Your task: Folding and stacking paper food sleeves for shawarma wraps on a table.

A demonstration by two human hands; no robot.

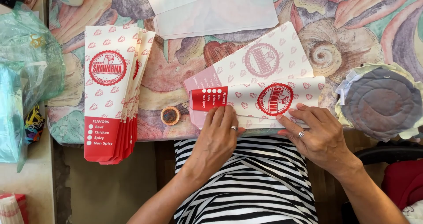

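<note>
I'm flattening a red-and-white paper sleeve (260, 101) at centre frame, left hand (218, 133) and right hand (319, 133) pressing with fingers spread flat, gripping nothing. Finished stack (115, 92) is sitting left; blank white sheets (216, 8) are waiting up top, so looks like plenty's left.

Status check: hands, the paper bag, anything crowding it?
Left hand flat on red-and-white paper bag, right hand pressing its lower edge. Bag lies across loose flat bags. Small round pot just left; finished stack further left.
</note>
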